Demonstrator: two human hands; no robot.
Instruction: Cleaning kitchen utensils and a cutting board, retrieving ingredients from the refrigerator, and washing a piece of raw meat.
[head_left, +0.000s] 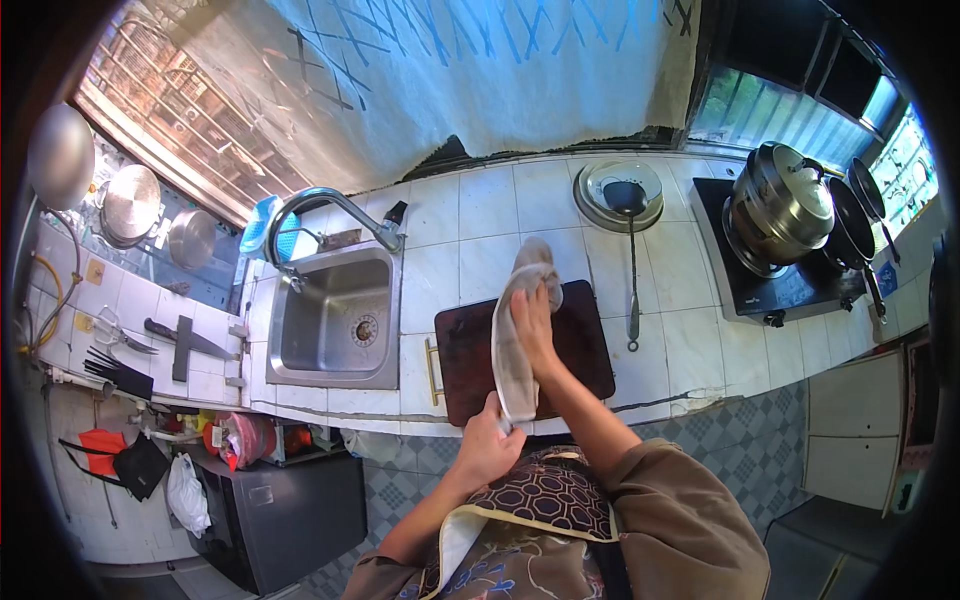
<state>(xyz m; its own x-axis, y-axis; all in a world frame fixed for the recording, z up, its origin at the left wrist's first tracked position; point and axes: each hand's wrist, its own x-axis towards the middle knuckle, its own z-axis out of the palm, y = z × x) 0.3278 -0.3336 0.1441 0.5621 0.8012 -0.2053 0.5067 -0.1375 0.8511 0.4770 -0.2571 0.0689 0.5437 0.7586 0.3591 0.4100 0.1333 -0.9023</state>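
Note:
A pale beige cloth (517, 337) lies lengthwise over a dark reddish-brown cutting board (581, 360) at the counter's front edge. My right hand (534, 330) presses on the cloth from above, its fingers stretched forward along the folds. Closer to my body, my left hand (489, 448) is closed around the near end of the cloth, just past the board's edge. Whether something is wrapped inside the cloth there is hidden. The far end of the cloth is bunched and reaches beyond the board onto the white tiles.
Left of the board is a steel sink (334, 322) with a curved faucet (322, 196). A ladle (631, 255) rests across stacked dishes (600, 214) on the right. Beyond them, a steel pot (780, 210) and frying pan (847, 221) stand on a gas stove (780, 296). A knife (191, 340) hangs at left.

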